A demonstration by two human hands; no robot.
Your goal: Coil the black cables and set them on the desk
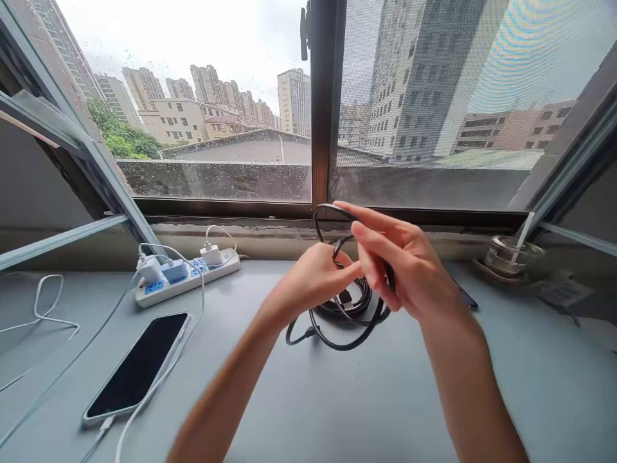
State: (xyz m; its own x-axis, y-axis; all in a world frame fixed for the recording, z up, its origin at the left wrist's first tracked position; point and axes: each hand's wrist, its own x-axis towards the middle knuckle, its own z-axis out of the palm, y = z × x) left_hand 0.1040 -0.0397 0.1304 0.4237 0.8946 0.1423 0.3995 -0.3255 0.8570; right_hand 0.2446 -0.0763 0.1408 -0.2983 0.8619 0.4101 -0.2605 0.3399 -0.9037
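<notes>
A long black cable (344, 347) hangs in loose loops between my hands, over a coiled part (367, 302) on the grey desk. My left hand (318, 276) is closed around part of the loops, its fingers mostly hidden behind it. My right hand (405, 263) grips the loop on the right, the cable running behind its fingers and out below the palm. Within the coil a USB plug (346, 299) with a metal end shows. Another black connector (311, 332) dangles or lies at the lower left of the loops; I cannot tell which.
On the left, a white power strip (187, 281) holds several chargers with cords. A phone (139, 366) lies before it, plugged into a white cable. Behind my right hand shows a dark device's edge (466, 296). A glass jar (511, 256) stands at right. Windows rise behind the desk.
</notes>
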